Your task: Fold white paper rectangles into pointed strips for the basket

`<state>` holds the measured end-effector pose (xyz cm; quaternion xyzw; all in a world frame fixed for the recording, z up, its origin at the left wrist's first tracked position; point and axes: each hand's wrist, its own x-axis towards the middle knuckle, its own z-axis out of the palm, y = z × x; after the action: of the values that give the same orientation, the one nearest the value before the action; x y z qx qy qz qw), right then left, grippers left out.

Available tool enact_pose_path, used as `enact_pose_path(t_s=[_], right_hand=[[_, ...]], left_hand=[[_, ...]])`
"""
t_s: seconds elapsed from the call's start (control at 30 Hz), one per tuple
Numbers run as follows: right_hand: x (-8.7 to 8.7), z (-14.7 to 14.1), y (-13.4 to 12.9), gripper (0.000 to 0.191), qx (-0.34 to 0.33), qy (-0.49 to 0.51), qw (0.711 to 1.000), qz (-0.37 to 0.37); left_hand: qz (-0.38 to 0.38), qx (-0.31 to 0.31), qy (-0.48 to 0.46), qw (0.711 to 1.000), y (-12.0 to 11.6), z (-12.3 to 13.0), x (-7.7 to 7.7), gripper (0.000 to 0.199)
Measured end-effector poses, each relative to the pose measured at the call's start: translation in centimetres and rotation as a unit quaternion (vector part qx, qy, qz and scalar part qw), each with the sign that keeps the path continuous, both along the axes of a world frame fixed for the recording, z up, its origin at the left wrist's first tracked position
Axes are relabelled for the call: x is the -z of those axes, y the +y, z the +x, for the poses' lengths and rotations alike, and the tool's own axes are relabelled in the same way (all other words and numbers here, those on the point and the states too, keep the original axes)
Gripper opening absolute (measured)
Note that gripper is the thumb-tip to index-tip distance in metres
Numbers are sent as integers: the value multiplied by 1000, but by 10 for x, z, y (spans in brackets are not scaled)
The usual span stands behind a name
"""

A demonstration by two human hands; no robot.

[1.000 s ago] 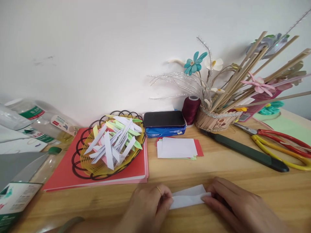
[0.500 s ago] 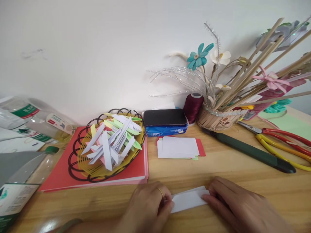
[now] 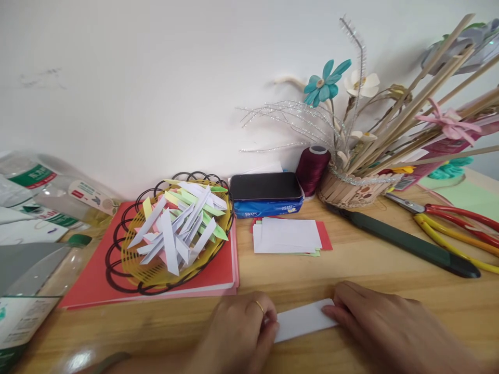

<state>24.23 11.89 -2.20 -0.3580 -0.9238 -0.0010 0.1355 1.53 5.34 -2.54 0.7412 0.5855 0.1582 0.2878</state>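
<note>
A folded strip of white paper point(image 3: 304, 320) lies low over the wooden table between my hands. My left hand point(image 3: 244, 330), with a gold ring, pinches its left end between thumb and fingers. At the other end, my right hand point(image 3: 385, 324) is closed on the paper, thumb on top and fingers curled behind the edge. Beyond them sits a small stack of white paper slips point(image 3: 287, 235), with red and green ones under it. To the left, a yellow woven basket point(image 3: 130, 254) with a dark looped rim holds many folded paper pieces point(image 3: 183, 223) in white, green, yellow and pink.
Red paper sheets point(image 3: 89, 265) lie beneath the basket. Behind the slips, a black phone point(image 3: 267, 186) rests on a blue packet point(image 3: 268, 209), beside a maroon thread spool point(image 3: 313, 169). Rightward are a flower pot point(image 3: 354, 189), a dark green tool point(image 3: 409, 241) and scissors point(image 3: 460, 215). Bottles point(image 3: 35, 280) stand left.
The paper's two layers, offset at the upper edge before, now line up as one strip. My right thumb has shifted slightly on it. The view has moved a little.
</note>
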Motion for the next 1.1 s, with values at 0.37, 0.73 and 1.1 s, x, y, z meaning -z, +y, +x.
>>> enact_pose_path(t_s=[0.37,0.73,1.1], right_hand=[[6,1,-3,24,36,-17,999,-9],[3,-4,-4,34,42,-11,999,12],[-4,-5,-9,25,50,-95,994,-31]], left_hand=[[21,-1,13,1000,-1,0,-1,11],[64,14,9,998,-2,-1,2,13],[129,29,20,991,0,3,2,14]])
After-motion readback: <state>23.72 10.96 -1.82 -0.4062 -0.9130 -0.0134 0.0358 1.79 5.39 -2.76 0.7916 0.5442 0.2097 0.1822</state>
